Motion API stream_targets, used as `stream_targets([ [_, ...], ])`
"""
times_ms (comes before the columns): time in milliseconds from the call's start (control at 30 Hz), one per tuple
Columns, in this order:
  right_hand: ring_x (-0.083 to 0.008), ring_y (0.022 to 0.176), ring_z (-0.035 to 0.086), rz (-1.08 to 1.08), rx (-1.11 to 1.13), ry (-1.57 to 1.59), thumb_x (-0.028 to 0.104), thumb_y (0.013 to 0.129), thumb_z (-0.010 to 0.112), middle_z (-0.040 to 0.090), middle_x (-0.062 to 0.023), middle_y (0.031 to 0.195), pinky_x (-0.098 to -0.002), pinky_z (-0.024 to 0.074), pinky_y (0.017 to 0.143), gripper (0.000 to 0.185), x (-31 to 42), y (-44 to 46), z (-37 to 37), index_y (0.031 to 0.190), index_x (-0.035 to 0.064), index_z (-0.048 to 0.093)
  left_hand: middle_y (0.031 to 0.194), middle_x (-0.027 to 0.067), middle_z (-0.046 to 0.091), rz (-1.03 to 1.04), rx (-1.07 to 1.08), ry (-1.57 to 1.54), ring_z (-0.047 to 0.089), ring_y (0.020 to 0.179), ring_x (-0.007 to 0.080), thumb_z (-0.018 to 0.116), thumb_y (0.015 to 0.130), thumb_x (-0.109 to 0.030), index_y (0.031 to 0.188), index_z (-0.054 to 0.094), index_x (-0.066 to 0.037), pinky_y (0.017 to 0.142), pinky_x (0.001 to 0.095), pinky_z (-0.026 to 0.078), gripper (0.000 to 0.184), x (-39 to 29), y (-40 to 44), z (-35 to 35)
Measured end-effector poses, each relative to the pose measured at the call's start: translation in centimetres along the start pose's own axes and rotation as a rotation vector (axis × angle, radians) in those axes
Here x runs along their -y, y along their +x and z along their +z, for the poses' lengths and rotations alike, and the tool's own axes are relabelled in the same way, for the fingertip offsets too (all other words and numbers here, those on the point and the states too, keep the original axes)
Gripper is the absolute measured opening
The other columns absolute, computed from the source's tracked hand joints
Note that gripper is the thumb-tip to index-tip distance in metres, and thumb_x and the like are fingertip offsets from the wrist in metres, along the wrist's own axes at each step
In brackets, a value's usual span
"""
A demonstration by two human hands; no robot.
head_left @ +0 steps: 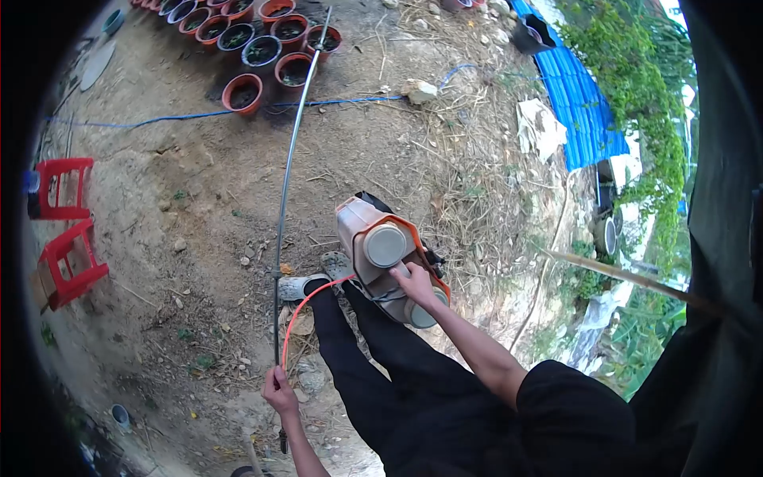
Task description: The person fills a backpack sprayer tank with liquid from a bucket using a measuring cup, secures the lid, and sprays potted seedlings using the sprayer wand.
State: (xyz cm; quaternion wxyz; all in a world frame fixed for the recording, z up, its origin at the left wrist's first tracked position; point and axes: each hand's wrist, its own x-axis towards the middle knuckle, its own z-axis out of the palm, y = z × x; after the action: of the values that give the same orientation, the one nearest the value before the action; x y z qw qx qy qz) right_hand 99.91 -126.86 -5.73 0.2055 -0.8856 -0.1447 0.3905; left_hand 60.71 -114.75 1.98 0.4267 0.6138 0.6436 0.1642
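My left hand (278,391) is closed round the handle end of a long metal spray wand (291,151), which reaches up towards the flower pots. An orange hose (296,315) curves from near that hand to a backpack sprayer (350,226). The sprayer is a pale tank with orange trim and two round lids (385,245), standing on the ground beside my feet. Between the lids, my right hand (415,284) grips the top of the sprayer; its fingers partly hide what they wrap round.
Several pots of plants (242,94) stand at the top left, near a blue hose (175,118) on the dirt. Two red stools (71,266) are at the left. Blue corrugated sheeting (584,103) and a wooden pole (612,272) are at the right.
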Motion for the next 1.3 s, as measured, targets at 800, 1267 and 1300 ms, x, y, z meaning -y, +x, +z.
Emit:
stream_targets([
  [800,-0.0125,0.052,0.058,1.082,-0.708,1.052,0.043,0.09,0.066,0.06,-0.006,0.064,-0.0281,0.048,0.046,0.043,-28.0,-15.4,4.1,0.087,0.0015,0.056,0.057,0.0099,0.061,0.962,1.468,0.558,0.058,0.045,0.0216,0.07,0.088,-0.026,0.089,0.072,-0.007,0.048,0.032,0.045,0.019,-19.9,3.1,32.8],
  [1267,-0.0257,0.096,0.062,1.068,-0.627,1.133,0.039,0.088,0.068,0.063,-0.0161,0.104,-0.0363,0.0483,0.084,0.052,-26.5,-18.0,12.3,0.116,-0.0034,0.057,0.057,0.0057,0.063,1.47,1.982,0.925,0.064,0.053,0.0251,0.065,0.09,-0.04,0.08,0.07,-0.014,0.051,0.0371,0.05,0.029,-19.2,-7.2,44.4],
  [1300,-0.0227,0.097,0.061,0.972,-0.784,1.322,0.033,0.088,0.069,0.063,-0.0145,0.105,-0.034,0.0484,0.084,0.048,-26.2,-18.3,13.4,0.118,-0.0021,0.055,0.057,0.0055,0.064,1.446,2.011,0.959,0.065,0.053,0.0249,0.065,0.09,-0.042,0.079,0.07,-0.015,0.051,0.037,0.05,0.03,-18.9,-7.6,44.3],
])
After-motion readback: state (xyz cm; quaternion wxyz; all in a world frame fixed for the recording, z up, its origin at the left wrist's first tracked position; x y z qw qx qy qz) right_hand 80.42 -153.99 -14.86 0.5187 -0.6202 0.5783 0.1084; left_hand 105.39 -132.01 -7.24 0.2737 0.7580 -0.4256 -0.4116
